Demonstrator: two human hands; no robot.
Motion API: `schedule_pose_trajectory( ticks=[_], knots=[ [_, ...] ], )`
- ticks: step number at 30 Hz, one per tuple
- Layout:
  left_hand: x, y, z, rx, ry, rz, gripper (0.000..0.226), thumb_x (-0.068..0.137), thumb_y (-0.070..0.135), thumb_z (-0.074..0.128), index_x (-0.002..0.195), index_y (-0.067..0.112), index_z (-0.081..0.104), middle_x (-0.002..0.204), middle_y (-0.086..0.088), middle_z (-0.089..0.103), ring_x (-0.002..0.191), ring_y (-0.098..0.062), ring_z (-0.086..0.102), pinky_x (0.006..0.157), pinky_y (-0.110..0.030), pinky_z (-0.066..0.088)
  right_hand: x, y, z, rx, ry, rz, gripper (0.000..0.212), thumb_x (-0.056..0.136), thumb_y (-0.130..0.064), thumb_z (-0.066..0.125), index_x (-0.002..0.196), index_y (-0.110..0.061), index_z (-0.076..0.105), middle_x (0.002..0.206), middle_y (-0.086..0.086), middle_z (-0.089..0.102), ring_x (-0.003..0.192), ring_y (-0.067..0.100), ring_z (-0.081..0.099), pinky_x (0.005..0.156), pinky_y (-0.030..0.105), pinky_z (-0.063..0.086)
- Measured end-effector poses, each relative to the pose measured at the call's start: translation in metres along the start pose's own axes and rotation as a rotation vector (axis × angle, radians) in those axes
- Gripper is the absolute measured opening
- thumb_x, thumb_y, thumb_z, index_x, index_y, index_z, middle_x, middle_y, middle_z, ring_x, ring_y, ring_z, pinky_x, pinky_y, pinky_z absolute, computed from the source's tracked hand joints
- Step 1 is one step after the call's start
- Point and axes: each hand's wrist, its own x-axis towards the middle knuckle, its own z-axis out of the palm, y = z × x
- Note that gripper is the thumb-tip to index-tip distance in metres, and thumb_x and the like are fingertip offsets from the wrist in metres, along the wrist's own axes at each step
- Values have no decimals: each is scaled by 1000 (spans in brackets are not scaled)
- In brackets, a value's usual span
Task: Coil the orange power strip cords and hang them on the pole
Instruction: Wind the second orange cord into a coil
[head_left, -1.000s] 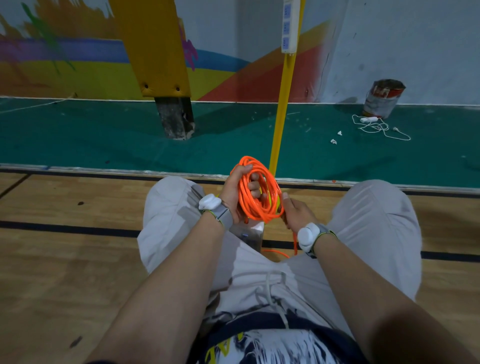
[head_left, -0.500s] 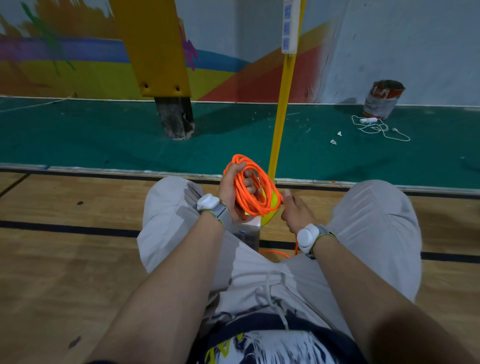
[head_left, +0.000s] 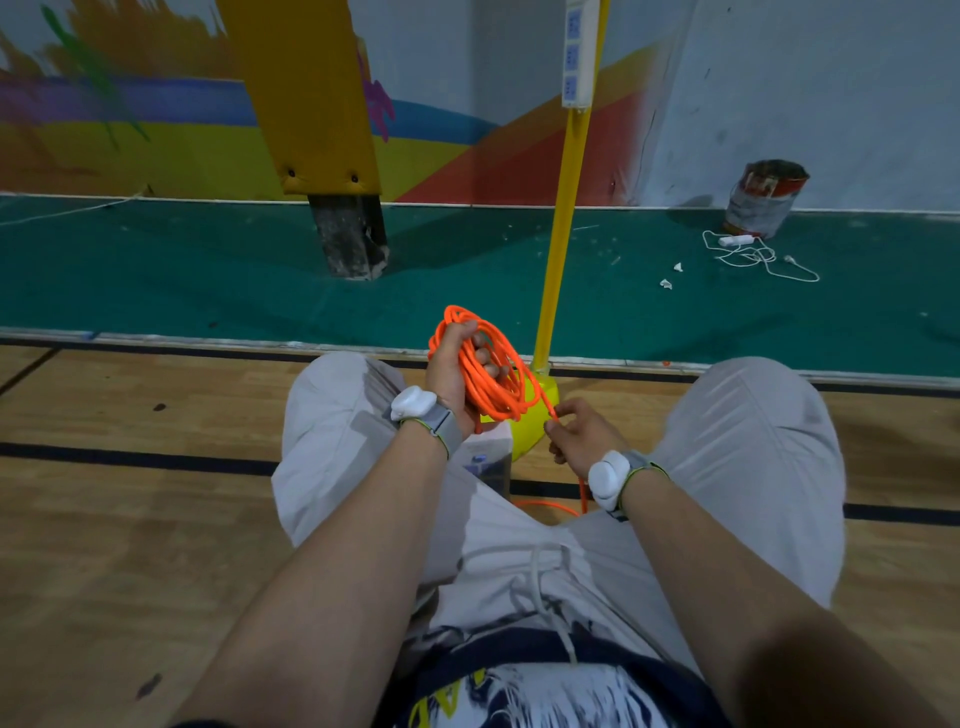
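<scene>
Yellow pole (head_left: 561, 244) stands upright from its base between the knees, a white power strip (head_left: 575, 52) hanging lengthwise high on it. Just left, the orange cord coil (head_left: 493, 379) stands on edge, its long axis tilted up-left, the left hand (head_left: 457, 374) wrapped around its loops. The right hand (head_left: 582, 434) pinches the loose strand trailing down to the floor.

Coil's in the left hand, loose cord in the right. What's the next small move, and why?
Probably bring the right hand up and lay another loop onto the coil held in the left hand. The right fingers pinch the cord just below the coil, and slack still trails to the floor, so coiling looks unfinished.
</scene>
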Motion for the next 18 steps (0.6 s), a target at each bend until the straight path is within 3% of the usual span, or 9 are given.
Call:
schedule_pose_trajectory(
  ticks=[3, 7, 9, 11, 14, 16, 18],
  knots=[
    [-1, 4, 2, -7, 21, 5, 31, 101, 34, 63, 74, 19, 61, 57, 3, 53, 45, -14, 50, 59, -30, 53, -5, -10, -7, 113, 106, -68, 19, 106, -39, 57, 122, -30, 52, 89, 3, 72, 58, 19, 69, 63, 42, 59],
    [2, 4, 1, 51, 82, 26, 31, 100, 30, 65, 73, 17, 60, 58, -1, 53, 44, -16, 50, 50, -25, 47, -11, -17, -15, 191, 297, -192, 12, 107, -30, 60, 118, -27, 57, 107, -6, 67, 60, 25, 68, 56, 31, 52],
    [4, 1, -2, 136, 123, 33, 27, 91, 33, 73, 73, 17, 62, 63, -4, 55, 47, -20, 51, 54, -27, 48, -10, -17, -17, 217, 365, -233, 9, 105, -26, 63, 114, -26, 61, 112, -10, 68, 66, 24, 68, 55, 22, 51],
    [5, -2, -4, 186, 153, 38, 26, 82, 36, 79, 74, 17, 64, 68, -6, 56, 53, -24, 51, 60, -31, 48, -6, -14, -16, 230, 383, -236, 13, 102, -29, 68, 112, -33, 62, 108, -15, 70, 75, 24, 69, 61, 29, 55],
    [3, -1, -2, 168, 150, 45, 28, 87, 37, 77, 72, 19, 62, 64, -3, 56, 52, -22, 52, 60, -29, 47, 1, -5, -13, 129, 260, -112, 26, 94, -43, 74, 115, -40, 60, 95, -14, 73, 80, 24, 70, 73, 46, 61],
    [4, -1, -1, 126, 134, 67, 28, 91, 33, 74, 72, 17, 61, 62, -3, 55, 48, -20, 51, 58, -29, 48, 0, -2, -10, -17, 81, -18, 32, 94, -51, 71, 117, -33, 60, 86, -6, 75, 73, 22, 69, 69, 40, 59],
    [5, -2, -1, 122, 144, 84, 27, 91, 32, 74, 73, 16, 62, 62, -4, 55, 49, -21, 51, 58, -30, 49, -6, -7, -6, -175, -38, -6, 35, 94, -66, 62, 100, -31, 62, 78, -1, 71, 71, 25, 65, 62, 34, 51]
  ],
)
